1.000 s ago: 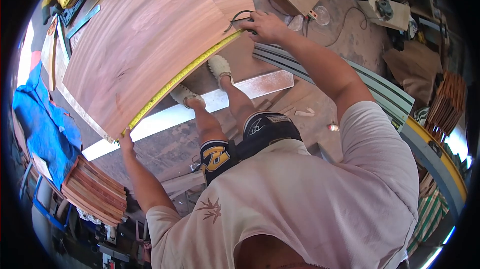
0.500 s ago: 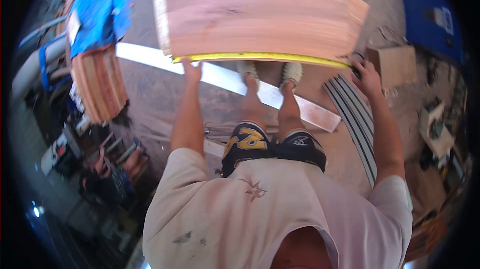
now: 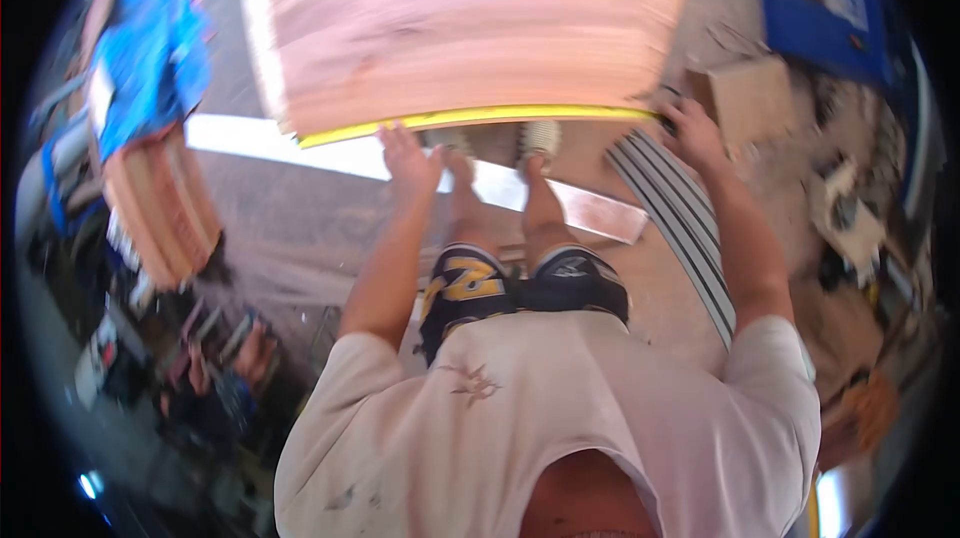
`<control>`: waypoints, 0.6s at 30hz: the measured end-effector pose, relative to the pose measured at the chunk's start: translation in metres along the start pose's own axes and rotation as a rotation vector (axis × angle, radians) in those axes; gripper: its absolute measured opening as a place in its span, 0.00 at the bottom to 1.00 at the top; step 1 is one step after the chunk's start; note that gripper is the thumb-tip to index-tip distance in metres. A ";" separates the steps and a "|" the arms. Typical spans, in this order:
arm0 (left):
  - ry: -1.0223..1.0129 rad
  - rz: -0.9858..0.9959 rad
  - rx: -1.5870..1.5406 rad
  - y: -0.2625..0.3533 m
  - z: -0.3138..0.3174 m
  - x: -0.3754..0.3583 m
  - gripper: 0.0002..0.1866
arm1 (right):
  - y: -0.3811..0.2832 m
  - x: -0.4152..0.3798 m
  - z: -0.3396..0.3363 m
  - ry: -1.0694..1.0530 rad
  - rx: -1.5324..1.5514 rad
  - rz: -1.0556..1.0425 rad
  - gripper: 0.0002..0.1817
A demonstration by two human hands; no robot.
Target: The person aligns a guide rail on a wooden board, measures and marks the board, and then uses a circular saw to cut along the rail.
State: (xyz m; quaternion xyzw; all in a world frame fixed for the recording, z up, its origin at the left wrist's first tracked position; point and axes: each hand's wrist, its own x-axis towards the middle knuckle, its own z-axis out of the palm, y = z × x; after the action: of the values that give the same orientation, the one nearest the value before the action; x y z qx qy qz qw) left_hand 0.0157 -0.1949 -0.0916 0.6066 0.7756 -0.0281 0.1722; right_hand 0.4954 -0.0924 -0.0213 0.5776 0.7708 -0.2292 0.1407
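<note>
A yellow tape measure (image 3: 490, 116) is stretched along the near edge of a wide reddish wooden panel (image 3: 450, 38). My left hand (image 3: 410, 160) has its fingers extended and close together at the near side of the blade, in from the panel's left corner. The fingertips meet the blade's edge, though blur hides how firmly. At the panel's right corner my right hand (image 3: 697, 135) is closed around the dark tape case, which is mostly covered by the fingers.
Grey striped strips (image 3: 680, 228) lie below my right arm. A long white board (image 3: 240, 138) crosses the floor near my feet. Stacked boards (image 3: 160, 213) under a blue tarp (image 3: 150, 58) are at left. A wooden block (image 3: 750, 103) and blue case (image 3: 825, 13) are at right.
My left hand has slid right along the blade, away from its left end, and its fingers have straightened. My right hand stays at the right corner. The whole view has shifted.
</note>
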 end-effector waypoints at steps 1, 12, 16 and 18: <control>-0.022 0.045 -0.005 0.014 0.001 -0.003 0.51 | 0.007 -0.001 0.007 0.062 0.060 -0.054 0.20; -0.255 0.294 0.099 0.135 -0.002 -0.025 0.49 | 0.011 -0.003 0.004 -0.030 0.066 0.036 0.21; -0.274 0.316 0.139 0.135 -0.008 -0.023 0.50 | 0.012 -0.002 0.001 -0.045 0.100 0.031 0.21; -0.292 0.323 0.158 0.134 -0.011 -0.023 0.50 | 0.011 -0.002 0.001 -0.057 0.112 0.035 0.20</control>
State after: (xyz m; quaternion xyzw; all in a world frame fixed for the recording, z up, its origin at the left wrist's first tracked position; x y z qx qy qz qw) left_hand 0.1457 -0.1783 -0.0525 0.7241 0.6305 -0.1484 0.2369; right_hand 0.5064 -0.0921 -0.0234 0.5911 0.7422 -0.2858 0.1344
